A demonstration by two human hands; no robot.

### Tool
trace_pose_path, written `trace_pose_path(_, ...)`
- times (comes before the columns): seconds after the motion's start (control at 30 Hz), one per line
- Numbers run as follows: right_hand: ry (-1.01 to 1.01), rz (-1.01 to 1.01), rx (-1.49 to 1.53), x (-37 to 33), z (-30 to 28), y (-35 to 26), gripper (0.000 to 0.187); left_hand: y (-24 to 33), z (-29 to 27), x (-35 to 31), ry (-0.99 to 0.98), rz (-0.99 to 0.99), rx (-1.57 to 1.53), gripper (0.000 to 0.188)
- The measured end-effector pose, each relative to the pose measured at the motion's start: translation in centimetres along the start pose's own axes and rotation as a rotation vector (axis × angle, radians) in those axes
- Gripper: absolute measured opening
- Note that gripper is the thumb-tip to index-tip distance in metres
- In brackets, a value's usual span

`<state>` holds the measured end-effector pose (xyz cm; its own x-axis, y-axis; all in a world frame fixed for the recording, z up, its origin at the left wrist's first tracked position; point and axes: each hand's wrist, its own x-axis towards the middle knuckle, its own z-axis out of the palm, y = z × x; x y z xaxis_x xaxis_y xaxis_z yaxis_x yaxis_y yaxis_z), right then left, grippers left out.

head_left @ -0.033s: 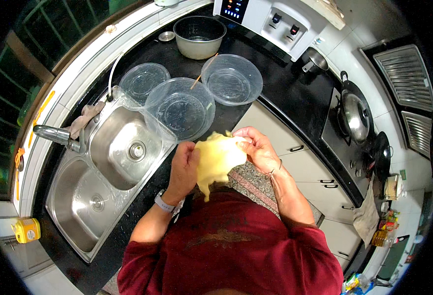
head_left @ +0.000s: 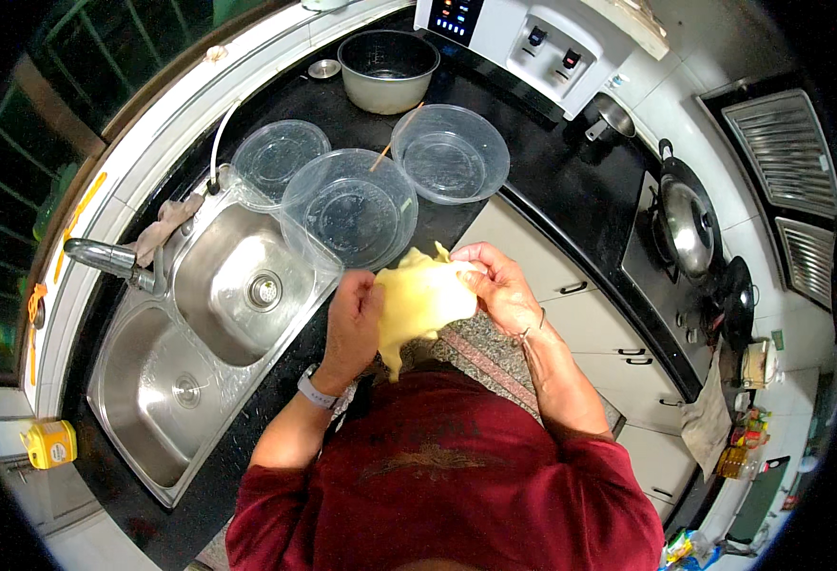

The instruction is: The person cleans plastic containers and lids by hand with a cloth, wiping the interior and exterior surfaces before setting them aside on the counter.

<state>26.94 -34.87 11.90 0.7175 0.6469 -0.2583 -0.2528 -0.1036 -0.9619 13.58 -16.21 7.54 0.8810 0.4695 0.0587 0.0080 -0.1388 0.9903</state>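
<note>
Sink (head_left: 233, 285): steel, two basins, at the person's left; the tap (head_left: 105, 257) is turned over it.
Bowls: three clear plastic bowls on the black counter (head_left: 552, 181); the nearest bowl (head_left: 350, 211) stands just before the hands, so it is within easy reach.
Left hand (head_left: 352, 319): fingers closed on the left edge of the dough sheet (head_left: 420, 300).
Dough sheet: pale yellow, held in air above the counter edge, so it hangs down freely.
Right hand (head_left: 499, 285): fingers pinch the upper right edge.
Wok (head_left: 687, 224): on the stove, far right.
</note>
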Motion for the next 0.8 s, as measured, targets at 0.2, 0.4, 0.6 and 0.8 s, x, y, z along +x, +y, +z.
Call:
trace_pose_path(0.2, 0.031, -0.146, -0.113, 2.1, 3.2, -5.4, 0.019, 3.4, -3.0, 1.5, 0.045, -0.001, -0.306, 0.018)
trace_pose_path(0.4, -0.152, -0.424, -0.460, 9.5, 4.8, -9.0, 0.026, 4.9, -5.7, 3.1, 0.178, 0.085, -0.446, 0.026)
trace_pose_path(0.6, -0.208, -0.684, -1.032, 17.3, 5.4, -5.6, 0.041, -2.0, -9.2, 3.4, 0.518, -0.154, -0.091, 0.037)
trace_pose_path(0.8, -0.961, -0.610, -1.291, 20.7, 5.3, 4.1, 0.043, -7.3, -6.6, 6.9, 0.639, -0.271, 0.074, 0.056)
